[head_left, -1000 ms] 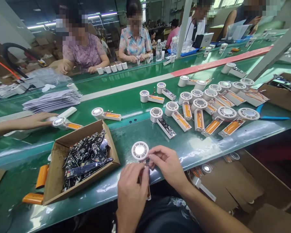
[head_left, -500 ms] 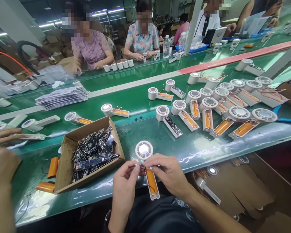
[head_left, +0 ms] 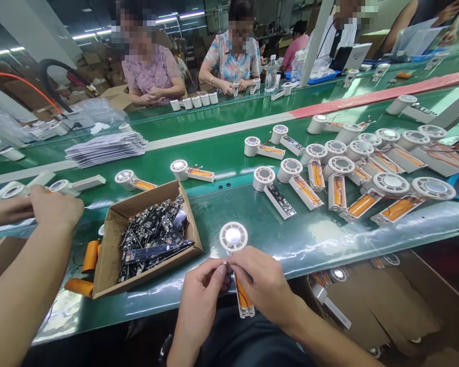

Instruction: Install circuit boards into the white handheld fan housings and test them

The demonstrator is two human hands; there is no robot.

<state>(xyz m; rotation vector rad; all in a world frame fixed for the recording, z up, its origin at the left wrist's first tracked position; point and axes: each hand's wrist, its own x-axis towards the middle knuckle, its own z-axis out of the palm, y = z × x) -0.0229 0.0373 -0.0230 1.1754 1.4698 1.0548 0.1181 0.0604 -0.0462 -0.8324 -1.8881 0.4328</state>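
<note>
As the left hand (head_left: 201, 300) and the right hand (head_left: 262, 283) meet at the near edge of the green bench (head_left: 229, 206), both grips are closed on a white round-headed unit (head_left: 233, 237). The unit's round head sticks up just past the fingers, and its orange battery (head_left: 244, 298) hangs down below them. The fingers hide the exact spot each grip pinches.

Just left of the hands sits one cardboard box (head_left: 110, 255) full of black circuit boards, too many to count. Two loose orange batteries (head_left: 91, 256) lie beside it. Down to the right, a second cardboard box (head_left: 371, 311) holds more white parts.

Across the bench lie about twenty more round-headed units, most of them in a big bunch on the right. A co-worker's two hands (head_left: 55, 206) reach in at the left. Farther off, one stack of plastic bags (head_left: 107, 149) lies on the bench, and two people (head_left: 229, 61) sit at the far side.
</note>
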